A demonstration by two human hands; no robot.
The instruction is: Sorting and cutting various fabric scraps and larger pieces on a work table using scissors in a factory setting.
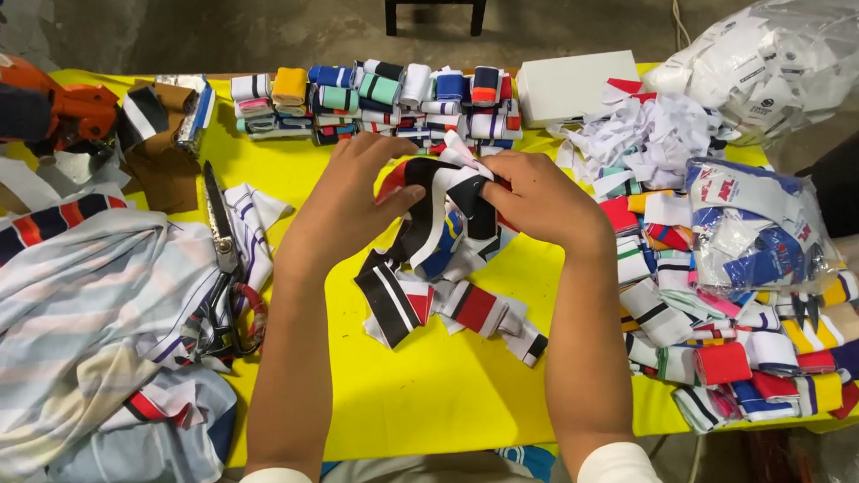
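Both hands fold striped knit strips above the yellow worktop [360, 402].
The left hand [353, 192] and right hand [535, 197] pinch a strip bundle [442, 206]; fingertips seem buried in cloth.

A single head-worn camera looks steeply down and forward, from close above, onto a yellow table [359, 392]. The table's near edge lies at the bottom of the view, bare floor beyond its far edge.
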